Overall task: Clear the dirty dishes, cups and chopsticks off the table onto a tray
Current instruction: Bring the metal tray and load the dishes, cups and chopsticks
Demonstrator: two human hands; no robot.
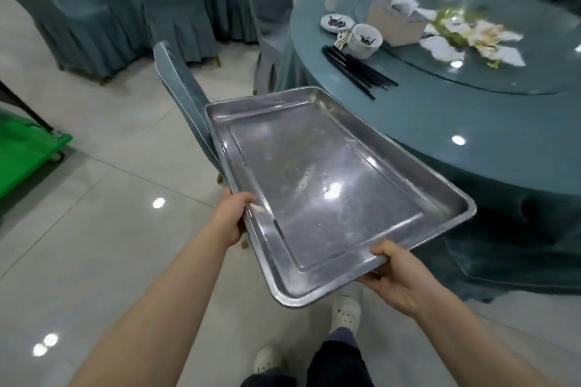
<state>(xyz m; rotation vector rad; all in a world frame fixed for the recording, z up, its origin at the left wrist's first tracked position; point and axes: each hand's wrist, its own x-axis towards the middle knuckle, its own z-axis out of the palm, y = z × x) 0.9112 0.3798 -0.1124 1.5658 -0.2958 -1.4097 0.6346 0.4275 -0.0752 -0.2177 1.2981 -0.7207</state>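
- A person's left hand (231, 219) and right hand (397, 280) each clamp the near rim of a stiff, slick, bare metal tray (314, 185).
- Beyond, at the table's (440, 116) left edge: chopsticks (355, 71), a likely fragile cup (364, 40) and a dish (338, 22), best lifted by their rims.

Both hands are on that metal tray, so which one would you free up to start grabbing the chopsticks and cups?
Probably the right hand. The table with the chopsticks and cup lies on the right, so it would reach without crossing. The left hand grips the tray on the far side from them.
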